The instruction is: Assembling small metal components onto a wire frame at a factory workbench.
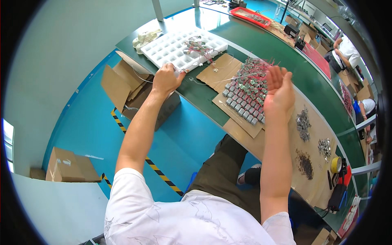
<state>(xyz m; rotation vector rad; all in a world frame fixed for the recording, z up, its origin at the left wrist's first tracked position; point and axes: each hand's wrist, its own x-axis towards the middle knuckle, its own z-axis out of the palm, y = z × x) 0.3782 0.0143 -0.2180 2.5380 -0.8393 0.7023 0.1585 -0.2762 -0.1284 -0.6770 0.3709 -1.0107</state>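
Observation:
My left hand [165, 79] is closed at the near corner of a white foam tray [163, 54] with square pockets. A thin white cord [204, 83] runs out of its grip towards my right hand [279, 92]. The right hand is raised with the palm turned up, fingers stretched and thumb apart. Whether the cord touches its fingers I cannot tell. Beside and below it, rows of small grey metal blocks [241, 107] stand on cardboard, with a heap of red-wired small parts [254, 79] behind them. More wired parts [198, 47] lie on the tray.
A flat cardboard piece [220, 71] lies between tray and blocks. Loose metal pieces [303, 124] and dark screws [304, 164] are piled at right, near yellow tape [336, 164]. An open carton [126, 83] stands below the bench's left edge. Other people [347, 51] work at far right.

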